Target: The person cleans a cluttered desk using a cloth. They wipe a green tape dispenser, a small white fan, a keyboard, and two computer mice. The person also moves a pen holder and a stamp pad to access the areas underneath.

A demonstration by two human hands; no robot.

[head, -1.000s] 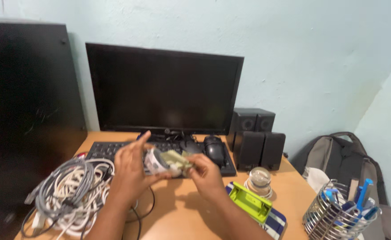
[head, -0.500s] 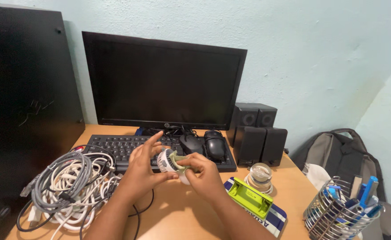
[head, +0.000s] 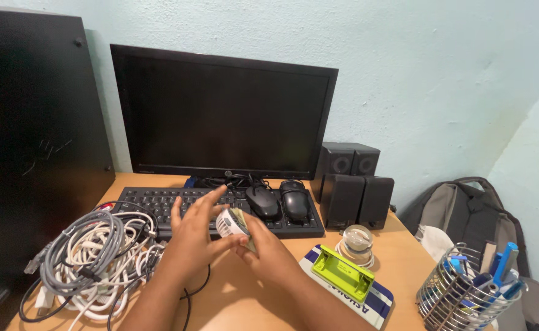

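1. My left hand (head: 191, 240) and right hand (head: 263, 251) meet above the front of the desk (head: 245, 300). Between them sits a small round white-and-olive gadget (head: 233, 224), just in front of the keyboard (head: 177, 205).
2. Fingers: the left thumb presses the gadget's lower edge while the other left fingers (head: 205, 202) are spread and lifted. The right fingers are curled round its far side. Both hands grip it, the left only lightly.
3. Risk, my judgement: with so little of the left hand on it, the gadget could slip and drop onto the keyboard or onto the two black mice (head: 280, 202) close behind.
4. Risk: a black cable (head: 197, 288) loops under my left wrist from the tangle of grey and white cables (head: 95, 254). A wrist movement could snag it and drag the pile.
5. Risk: the glass ball on its stand (head: 356, 241) is near the right forearm, so a wide elbow swing could knock it.
6. Labels: the gadget's round white face carries dark print, too small to read. The lime-green hole punch (head: 342, 273) lies on a flat white-and-navy package (head: 377, 300) with block lettering, at the desk's front right. A small logo sits centred on the monitor (head: 220, 116) bezel.
7. Further right: black speakers (head: 352, 190), wire pen basket (head: 466, 297).
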